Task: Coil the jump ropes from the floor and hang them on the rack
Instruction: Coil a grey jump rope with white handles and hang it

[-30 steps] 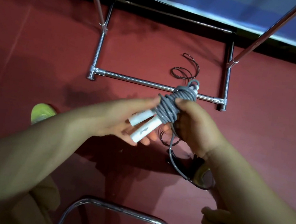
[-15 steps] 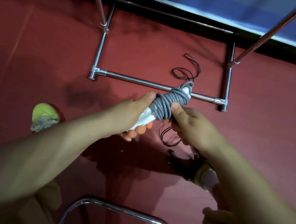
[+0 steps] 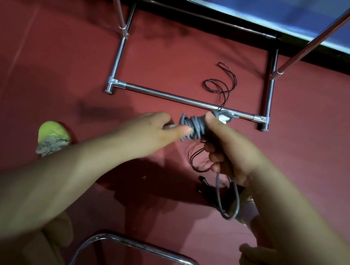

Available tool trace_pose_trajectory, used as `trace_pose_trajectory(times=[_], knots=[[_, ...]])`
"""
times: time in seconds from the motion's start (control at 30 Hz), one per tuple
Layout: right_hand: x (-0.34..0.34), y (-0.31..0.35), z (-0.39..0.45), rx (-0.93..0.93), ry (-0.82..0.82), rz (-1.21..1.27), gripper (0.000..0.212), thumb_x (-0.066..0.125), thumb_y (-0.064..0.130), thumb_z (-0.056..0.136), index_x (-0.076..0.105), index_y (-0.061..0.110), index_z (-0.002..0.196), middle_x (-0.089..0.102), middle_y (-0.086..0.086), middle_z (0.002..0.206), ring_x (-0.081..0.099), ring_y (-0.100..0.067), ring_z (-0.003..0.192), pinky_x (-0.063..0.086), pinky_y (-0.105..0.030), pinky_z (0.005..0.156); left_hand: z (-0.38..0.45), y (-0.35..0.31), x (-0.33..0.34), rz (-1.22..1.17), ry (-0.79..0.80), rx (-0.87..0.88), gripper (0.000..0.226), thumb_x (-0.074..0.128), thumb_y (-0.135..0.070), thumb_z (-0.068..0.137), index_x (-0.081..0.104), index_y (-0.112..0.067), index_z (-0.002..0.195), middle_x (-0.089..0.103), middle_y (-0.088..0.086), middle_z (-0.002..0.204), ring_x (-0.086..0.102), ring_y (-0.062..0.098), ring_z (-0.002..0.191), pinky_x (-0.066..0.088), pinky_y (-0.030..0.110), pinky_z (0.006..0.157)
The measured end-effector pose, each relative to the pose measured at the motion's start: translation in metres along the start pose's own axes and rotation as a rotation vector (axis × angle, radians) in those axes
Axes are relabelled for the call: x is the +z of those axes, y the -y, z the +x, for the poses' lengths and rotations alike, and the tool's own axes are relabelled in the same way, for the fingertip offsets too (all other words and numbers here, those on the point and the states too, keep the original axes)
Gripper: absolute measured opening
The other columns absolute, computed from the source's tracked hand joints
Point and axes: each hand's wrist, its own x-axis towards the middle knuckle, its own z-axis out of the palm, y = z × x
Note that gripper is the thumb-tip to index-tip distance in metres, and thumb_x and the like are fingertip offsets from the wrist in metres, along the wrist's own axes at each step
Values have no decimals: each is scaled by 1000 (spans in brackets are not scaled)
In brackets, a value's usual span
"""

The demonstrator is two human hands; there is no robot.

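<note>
A grey jump rope (image 3: 193, 127) is wound in tight turns round its white handles, held in the air in front of me. My left hand (image 3: 149, 133) grips the handle end of the bundle, thumb against the coil. My right hand (image 3: 229, 149) grips the other end, and a loose grey loop hangs below it. A dark red jump rope (image 3: 220, 87) lies uncoiled on the red floor, running under the chrome rack's (image 3: 174, 97) lower bar towards me. Two slanted rack poles rise to the top corners.
A blue mat edge (image 3: 318, 20) borders the floor at the back. My yellow-green shoe (image 3: 52, 136) is at the left, the other shoe partly hidden under my right arm. A curved chrome tube (image 3: 136, 246) stands close below me.
The bundle has tilted flatter and shifted right. My left hand has closed over the white handles, hiding them. A grey loop now hangs below my right hand.
</note>
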Motion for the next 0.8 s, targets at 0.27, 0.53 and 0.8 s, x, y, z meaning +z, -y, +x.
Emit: trace_pose_trajectory(times=[0.27, 0.53, 0.8], knots=[[-1, 3, -6, -260, 16, 88, 32, 58, 36, 73, 38, 25, 51, 23, 8, 53, 14, -9, 44, 9, -20, 43, -9, -5, -12, -822, 517, -177, 55, 60, -58, 54, 65, -15, 88, 69, 4, 73, 67, 17, 62, 56, 33, 60], [-1, 2, -13, -399, 240, -54, 31, 54, 36, 74, 50, 25, 45, 34, 12, 45, 19, -6, 41, 9, -23, 42, -10, -5, -5, -1182, 1029, -219, 79, 39, -81, 65, 66, -10, 89, 55, 5, 58, 54, 19, 46, 48, 25, 48], [-3, 3, -10, -283, 150, -206, 30, 48, 51, 91, 56, 27, 73, 31, 7, 53, 19, -12, 48, 17, -20, 39, -6, -9, -5, -809, 550, -146, 93, 36, -77, 62, 58, 0, 110, 54, 5, 53, 51, 20, 42, 45, 27, 46]])
